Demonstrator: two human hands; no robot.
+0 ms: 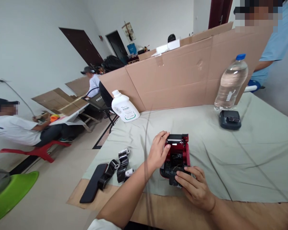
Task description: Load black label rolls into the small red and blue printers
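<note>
Nearby, ribbon rolls (122, 163) flank the held printer (176, 158)

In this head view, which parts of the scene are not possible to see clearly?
1. Red and black device: its near end is hidden under the right hand; the left hand covers its left side.
2. White jug: label print is too small to read.
3. Black rolls: what they are is unclear, too small.
4. Green object: cut off by the left edge.
</note>
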